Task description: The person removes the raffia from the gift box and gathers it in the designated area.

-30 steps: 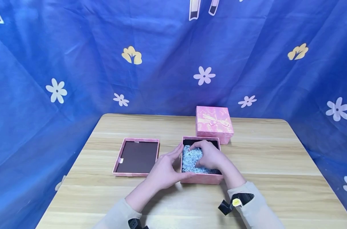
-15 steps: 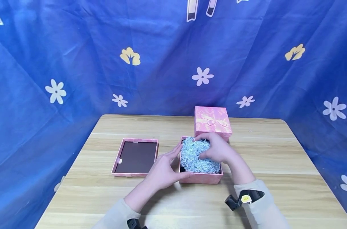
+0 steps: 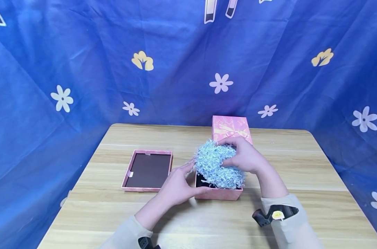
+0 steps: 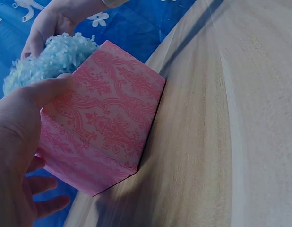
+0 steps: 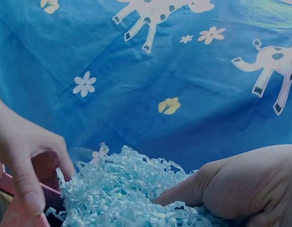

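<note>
A clump of light blue shredded paper [image 3: 211, 160] rises above the rim of an open pink gift box [image 3: 219, 195] with a dark inside. My right hand [image 3: 248, 157] grips the clump from the right, thumb and fingers sunk into the strands; its fingertips are hidden. At the box's front left corner, my left hand [image 3: 178, 185] holds the box. Its thumb [image 4: 54, 89] lies over the front wall near the rim, and the other fingers go along the left side. In the right wrist view the paper [image 5: 124, 189] fills the space between both hands.
Left of the hands lies the upturned pink lid [image 3: 149, 171], dark inside. Behind the open box stands a second pink box [image 3: 229, 125], closed, with a bow on top. A blue patterned curtain [image 3: 176, 93] hangs behind the wooden table [image 3: 300, 173].
The right hand has lifted the shredded paper from inside the box to above its rim, moving up and slightly right. The left hand has stayed at the box's corner.
</note>
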Available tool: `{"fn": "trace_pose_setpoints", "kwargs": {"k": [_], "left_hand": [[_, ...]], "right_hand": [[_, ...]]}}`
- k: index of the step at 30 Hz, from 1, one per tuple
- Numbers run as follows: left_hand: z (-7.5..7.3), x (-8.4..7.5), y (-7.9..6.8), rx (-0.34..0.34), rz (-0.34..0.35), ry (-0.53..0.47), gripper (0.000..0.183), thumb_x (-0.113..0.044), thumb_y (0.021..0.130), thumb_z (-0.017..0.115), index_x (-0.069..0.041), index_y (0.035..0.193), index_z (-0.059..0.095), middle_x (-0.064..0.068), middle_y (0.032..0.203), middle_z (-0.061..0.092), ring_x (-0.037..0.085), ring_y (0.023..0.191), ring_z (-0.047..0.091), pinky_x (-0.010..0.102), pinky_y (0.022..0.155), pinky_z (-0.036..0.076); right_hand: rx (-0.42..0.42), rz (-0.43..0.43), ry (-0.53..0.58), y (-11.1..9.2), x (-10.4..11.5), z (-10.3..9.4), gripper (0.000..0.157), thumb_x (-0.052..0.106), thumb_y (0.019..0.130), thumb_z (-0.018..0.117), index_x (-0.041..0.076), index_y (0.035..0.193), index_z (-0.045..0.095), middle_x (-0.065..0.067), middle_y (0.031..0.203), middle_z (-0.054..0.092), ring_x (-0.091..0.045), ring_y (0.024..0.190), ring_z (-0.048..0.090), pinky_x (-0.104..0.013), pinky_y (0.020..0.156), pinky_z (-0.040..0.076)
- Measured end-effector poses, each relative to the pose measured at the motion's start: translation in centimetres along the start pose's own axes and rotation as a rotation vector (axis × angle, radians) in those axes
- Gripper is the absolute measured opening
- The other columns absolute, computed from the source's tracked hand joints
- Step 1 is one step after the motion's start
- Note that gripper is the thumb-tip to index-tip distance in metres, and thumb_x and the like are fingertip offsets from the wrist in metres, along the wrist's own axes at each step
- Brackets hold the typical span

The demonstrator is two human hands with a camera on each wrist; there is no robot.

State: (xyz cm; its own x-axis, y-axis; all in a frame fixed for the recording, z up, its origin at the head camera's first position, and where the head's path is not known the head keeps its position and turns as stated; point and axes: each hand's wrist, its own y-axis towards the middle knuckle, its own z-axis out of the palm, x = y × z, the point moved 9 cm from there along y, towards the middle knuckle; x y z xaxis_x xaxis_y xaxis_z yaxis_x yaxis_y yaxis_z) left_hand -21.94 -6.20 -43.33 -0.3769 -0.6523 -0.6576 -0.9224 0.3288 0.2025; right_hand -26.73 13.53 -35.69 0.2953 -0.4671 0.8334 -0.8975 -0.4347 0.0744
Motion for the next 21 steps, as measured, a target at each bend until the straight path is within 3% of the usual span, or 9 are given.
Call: {"fn": "trace_pose_setpoints", "kwargs": {"k": [5, 17, 21], "left_hand": [[0.0, 0.2, 0.0, -0.004, -0.008, 0.008, 0.114, -0.075, 0.07, 0.087, -0.011, 0.157, 0.051, 0.001, 0.156, 0.051, 0.024, 0.141, 0.051, 0.043, 0.114, 0.045], [0.0, 0.2, 0.1, -0.007, -0.001, -0.008, 0.118, -0.078, 0.069, 0.085, -0.02, 0.163, 0.043, 0.0, 0.157, 0.049, 0.018, 0.136, 0.055, 0.043, 0.108, 0.051], [0.1, 0.2, 0.0, 0.007, -0.004, -0.003, 0.116, -0.075, 0.071, 0.086, -0.021, 0.164, 0.042, 0.001, 0.157, 0.049, 0.018, 0.137, 0.054, 0.042, 0.11, 0.049]], "right_hand": [[-0.011, -0.012, -0.002, -0.3, 0.7, -1.2, 0.058, -0.01, 0.072, 0.086, 0.007, 0.126, 0.075, -0.008, 0.124, 0.071, -0.029, 0.11, 0.06, -0.047, 0.096, 0.051], [-0.056, -0.079, -0.033, -1.4, 1.2, -4.5, 0.058, -0.009, 0.071, 0.088, 0.004, 0.126, 0.075, -0.01, 0.128, 0.071, -0.028, 0.118, 0.06, -0.049, 0.105, 0.048], [-0.076, -0.073, -0.041, -2.1, 1.0, -5.8, 0.058, -0.011, 0.071, 0.087, 0.004, 0.127, 0.074, -0.009, 0.129, 0.071, -0.026, 0.12, 0.06, -0.044, 0.105, 0.048]]}}
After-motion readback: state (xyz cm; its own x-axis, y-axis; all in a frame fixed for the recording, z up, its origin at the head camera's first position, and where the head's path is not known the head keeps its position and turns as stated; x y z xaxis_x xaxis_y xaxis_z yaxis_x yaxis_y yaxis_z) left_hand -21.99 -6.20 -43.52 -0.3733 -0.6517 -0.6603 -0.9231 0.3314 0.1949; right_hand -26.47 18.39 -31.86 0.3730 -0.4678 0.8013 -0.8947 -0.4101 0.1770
